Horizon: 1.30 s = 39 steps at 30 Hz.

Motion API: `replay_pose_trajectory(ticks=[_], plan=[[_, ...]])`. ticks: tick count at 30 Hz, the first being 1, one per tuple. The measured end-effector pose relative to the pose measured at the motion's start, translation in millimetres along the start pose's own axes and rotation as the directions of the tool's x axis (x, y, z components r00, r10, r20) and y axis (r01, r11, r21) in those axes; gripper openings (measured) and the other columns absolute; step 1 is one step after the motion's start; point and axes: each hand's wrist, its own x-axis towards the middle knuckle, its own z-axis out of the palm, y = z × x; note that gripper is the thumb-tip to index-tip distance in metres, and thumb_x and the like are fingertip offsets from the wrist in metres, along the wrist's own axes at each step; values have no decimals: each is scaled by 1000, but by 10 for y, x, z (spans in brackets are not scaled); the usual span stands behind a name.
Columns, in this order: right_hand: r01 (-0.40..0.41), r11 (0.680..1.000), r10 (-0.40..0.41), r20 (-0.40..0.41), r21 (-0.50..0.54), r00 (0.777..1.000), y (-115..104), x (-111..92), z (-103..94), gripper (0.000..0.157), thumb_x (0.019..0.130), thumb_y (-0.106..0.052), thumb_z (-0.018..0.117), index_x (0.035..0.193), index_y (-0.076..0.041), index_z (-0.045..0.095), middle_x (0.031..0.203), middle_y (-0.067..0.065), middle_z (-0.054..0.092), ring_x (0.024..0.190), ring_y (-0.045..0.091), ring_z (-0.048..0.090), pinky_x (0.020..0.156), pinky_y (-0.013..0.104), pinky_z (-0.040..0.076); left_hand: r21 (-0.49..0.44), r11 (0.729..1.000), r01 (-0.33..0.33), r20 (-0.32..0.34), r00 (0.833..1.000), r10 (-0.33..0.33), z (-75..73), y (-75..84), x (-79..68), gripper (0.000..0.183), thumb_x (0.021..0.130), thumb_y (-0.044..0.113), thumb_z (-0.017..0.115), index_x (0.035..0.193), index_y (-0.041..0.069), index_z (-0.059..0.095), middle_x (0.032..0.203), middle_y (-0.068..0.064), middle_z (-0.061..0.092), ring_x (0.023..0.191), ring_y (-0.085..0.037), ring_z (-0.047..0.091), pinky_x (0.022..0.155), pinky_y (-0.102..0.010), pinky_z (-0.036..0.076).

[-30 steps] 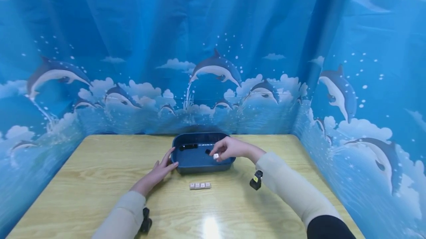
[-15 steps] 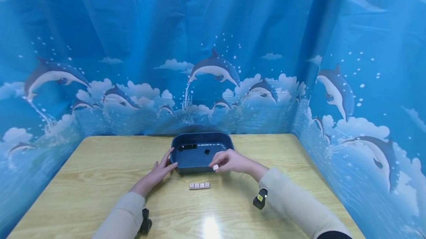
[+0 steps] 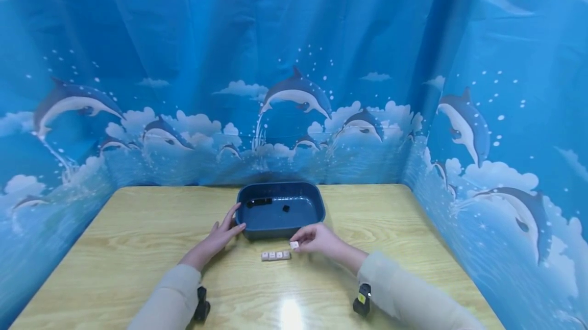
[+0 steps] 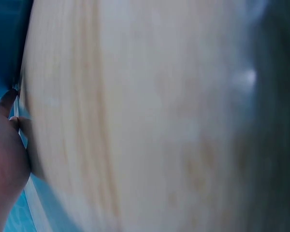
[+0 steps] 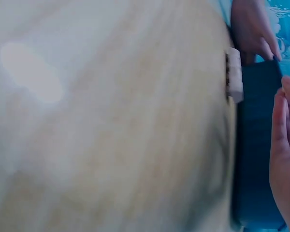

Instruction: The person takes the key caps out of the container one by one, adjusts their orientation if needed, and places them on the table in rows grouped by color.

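Note:
My right hand pinches a small white keycap with a dark mark on top, between thumb and fingertips. It is just in front of the dark blue bin, close to the right end of a row of several white keycaps on the table. My left hand rests against the bin's left side with fingers fairly straight, fingertips at the rim. The right wrist view shows the row side-on before the bin's wall; there the held keycap is hidden.
Inside the bin, black pieces lie in a line at the back left, with one loose black piece near the middle. A wood-grain table carries everything. Blue dolphin-print curtain hangs behind and at both sides.
My right hand has come from over the bin toward me, past its front rim, and lowered beside the keycap row, still pinching the white keycap. The left hand stays on the bin.

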Motion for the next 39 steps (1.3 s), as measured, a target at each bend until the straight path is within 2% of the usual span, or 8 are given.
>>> replay_pose_trajectory(ticks=[5,8,10,13,18,32,36,39], plan=[[30,1000,-30,-52,-10,998,86,-36,68,23,76,-1,80,98,1,74,97,5,70,80,13,64,70,24,55,-6,1000,-3,5,1000,3,1,0,2,72,102,42,46,158,28,3,154,-29,23,144,-46,4,109,-59,-19],[26,999,-29,-75,-33,997,131,-45,108,23,75,-2,81,97,0,75,99,4,68,82,12,62,69,22,54,-16,1000,12,10,1000,-12,-3,1,2,73,102,45,46,158,30,2,155,-28,21,143,-48,-4,108,-61,-19],[21,998,-26,-87,-57,996,156,-49,134,22,74,-2,81,95,-1,75,96,2,65,79,12,60,64,22,54,-20,1000,22,9,1000,-21,-7,7,1,73,101,45,46,157,31,2,156,-27,19,142,-49,-9,107,-62,-19],[18,995,-27,-98,-100,995,190,-47,171,21,73,-2,82,94,-2,76,87,-1,62,74,11,56,59,20,51,-10,1000,26,1,1000,-26,-9,14,5,73,102,45,46,157,31,2,156,-27,19,143,-48,-7,108,-61,-19],[14,991,-30,-121,-134,992,215,-41,212,21,72,-2,82,92,-1,75,78,-3,60,69,9,53,59,20,46,3,1000,28,-4,1000,-28,-4,21,11,72,102,44,46,158,30,1,155,-27,20,143,-47,-6,109,-60,-19],[-7,980,-16,-114,-197,993,238,0,239,19,72,-1,82,89,-4,76,75,-5,59,67,9,52,57,20,46,4,1000,1,-3,1000,-1,-26,-16,33,72,103,41,45,158,29,1,154,-29,22,144,-47,1,109,-58,-19],[-9,982,-13,-115,-188,993,238,-6,251,19,72,0,82,89,-3,76,75,-5,59,65,8,51,56,19,46,-5,1000,1,4,1000,-1,-19,-17,30,72,103,41,46,157,30,0,155,-28,20,143,-48,-6,108,-60,-19],[-13,982,-9,-116,-187,993,233,-11,256,19,72,0,82,89,-3,76,74,-5,59,65,8,51,56,19,45,0,1000,-5,5,1000,5,-15,-19,31,72,103,41,45,157,30,0,155,-28,19,143,-47,-3,109,-60,-19]])
